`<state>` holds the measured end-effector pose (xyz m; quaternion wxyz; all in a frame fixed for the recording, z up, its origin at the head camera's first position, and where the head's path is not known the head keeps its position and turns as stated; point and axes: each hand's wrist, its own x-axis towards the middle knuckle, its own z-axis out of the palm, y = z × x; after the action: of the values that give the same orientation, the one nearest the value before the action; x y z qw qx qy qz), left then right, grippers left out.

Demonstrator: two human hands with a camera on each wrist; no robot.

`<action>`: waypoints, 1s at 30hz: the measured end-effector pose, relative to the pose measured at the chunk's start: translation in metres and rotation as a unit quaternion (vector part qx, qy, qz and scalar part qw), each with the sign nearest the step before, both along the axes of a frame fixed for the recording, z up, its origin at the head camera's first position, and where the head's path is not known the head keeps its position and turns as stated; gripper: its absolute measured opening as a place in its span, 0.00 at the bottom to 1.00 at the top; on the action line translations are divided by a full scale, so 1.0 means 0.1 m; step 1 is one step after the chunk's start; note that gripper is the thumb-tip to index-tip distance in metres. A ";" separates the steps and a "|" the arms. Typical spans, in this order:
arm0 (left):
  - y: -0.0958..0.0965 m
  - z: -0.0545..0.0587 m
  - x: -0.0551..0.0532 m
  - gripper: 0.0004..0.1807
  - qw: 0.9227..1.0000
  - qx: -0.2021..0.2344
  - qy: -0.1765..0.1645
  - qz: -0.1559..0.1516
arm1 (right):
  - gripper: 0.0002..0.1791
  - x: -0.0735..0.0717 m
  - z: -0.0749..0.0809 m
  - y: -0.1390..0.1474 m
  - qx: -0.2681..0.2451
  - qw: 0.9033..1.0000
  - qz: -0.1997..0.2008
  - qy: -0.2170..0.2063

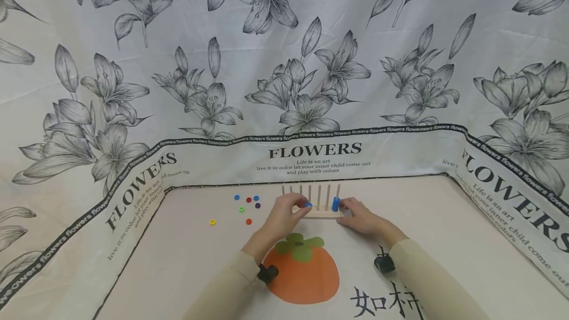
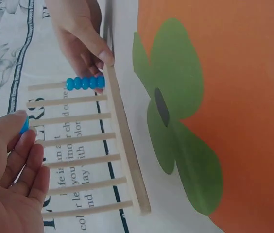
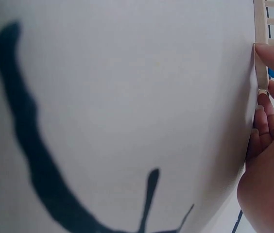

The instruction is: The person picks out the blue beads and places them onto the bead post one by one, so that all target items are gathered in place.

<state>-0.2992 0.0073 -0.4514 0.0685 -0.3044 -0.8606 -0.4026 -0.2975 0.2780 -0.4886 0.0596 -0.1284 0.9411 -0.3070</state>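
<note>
A wooden peg rack [image 1: 323, 215] with a row of upright pegs stands toward the back of the table. Several blue beads [image 2: 85, 83] are stacked on its right-end peg. My left hand [image 1: 283, 214] pinches one blue bead [image 2: 25, 125] between thumb and forefinger, close to the pegs' upper ends in the left wrist view; the other fingers partly cover some peg tips. At the rack's right end, my right hand [image 1: 361, 216] grips the wooden base [image 3: 261, 68], thumb on its near side and fingers around the end.
Left of the rack lie several loose beads, among them a yellow bead [image 1: 212, 222], a green bead [image 1: 242, 209] and an orange-red bead [image 1: 249, 221]. The cloth beneath carries a printed persimmon [image 1: 306, 275] and dark characters. A flower-printed curtain [image 1: 284, 88] rises behind the table.
</note>
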 end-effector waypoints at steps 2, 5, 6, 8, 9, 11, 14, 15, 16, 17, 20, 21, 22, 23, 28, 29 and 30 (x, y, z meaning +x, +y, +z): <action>0.03 0.01 0.00 0.08 1.000 -0.004 0.007 0.002 | 0.35 0.00 0.00 0.00 0.001 1.000 0.002 0.003; 0.06 0.04 0.00 0.09 1.000 -0.007 0.010 0.006 | 0.35 0.00 0.00 -0.01 0.002 1.000 0.002 0.004; 0.07 0.05 -0.01 0.09 1.000 -0.007 0.011 0.008 | 0.35 0.00 0.01 -0.01 0.001 1.000 0.001 0.003; 0.10 0.06 0.00 0.09 1.000 -0.007 0.009 0.012 | 0.34 0.01 0.02 -0.02 0.000 1.000 0.001 0.001; 0.11 0.07 0.00 0.09 1.000 -0.007 0.008 0.014 | 0.34 0.01 0.03 -0.02 0.000 1.000 0.001 0.001; 0.15 0.08 -0.01 0.09 1.000 -0.006 0.006 0.015 | 0.33 0.01 0.03 -0.03 -0.005 1.000 -0.005 -0.005; 0.20 0.10 -0.01 0.09 1.000 -0.007 0.006 0.012 | 0.33 0.02 0.03 -0.03 -0.005 1.000 -0.003 -0.003; 0.22 0.10 -0.01 0.08 1.000 -0.008 0.008 0.011 | 0.33 0.03 0.04 -0.03 -0.005 1.000 -0.002 0.000; 0.23 0.10 -0.01 0.09 1.000 -0.008 0.008 0.009 | 0.33 0.03 0.04 -0.02 -0.004 1.000 0.002 0.003; 0.25 0.11 -0.01 0.09 1.000 -0.010 0.010 0.009 | 0.34 0.04 0.04 -0.02 -0.003 1.000 0.002 0.004; 0.31 0.12 -0.01 0.10 1.000 -0.003 0.013 0.006 | 0.34 0.03 0.03 0.00 0.001 1.000 0.009 0.010; 0.33 0.12 -0.01 0.11 1.000 -0.001 0.015 0.006 | 0.34 0.03 0.03 0.00 0.000 1.000 0.009 0.009; 0.35 0.13 -0.01 0.11 1.000 -0.001 0.018 0.005 | 0.34 0.03 0.02 0.00 0.000 1.000 0.010 0.008; 0.37 0.13 -0.01 0.10 1.000 -0.001 0.023 0.005 | 0.33 0.02 0.02 -0.01 -0.002 1.000 0.006 0.005; 0.50 0.14 -0.04 0.09 0.999 -0.007 0.036 0.007 | 0.32 0.02 0.04 -0.02 -0.003 1.000 0.000 -0.001; 0.52 0.14 -0.05 0.09 0.999 -0.005 0.036 0.008 | 0.32 0.02 0.04 -0.03 -0.003 1.000 -0.002 0.000; 0.55 0.14 -0.06 0.09 0.999 -0.002 0.036 0.011 | 0.32 0.03 0.05 -0.03 -0.003 1.000 -0.001 0.001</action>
<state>-0.3051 0.0621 -0.4370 0.1032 -0.3098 -0.8615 -0.3889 -0.2949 0.2753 -0.4836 0.0585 -0.1282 0.9404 -0.3095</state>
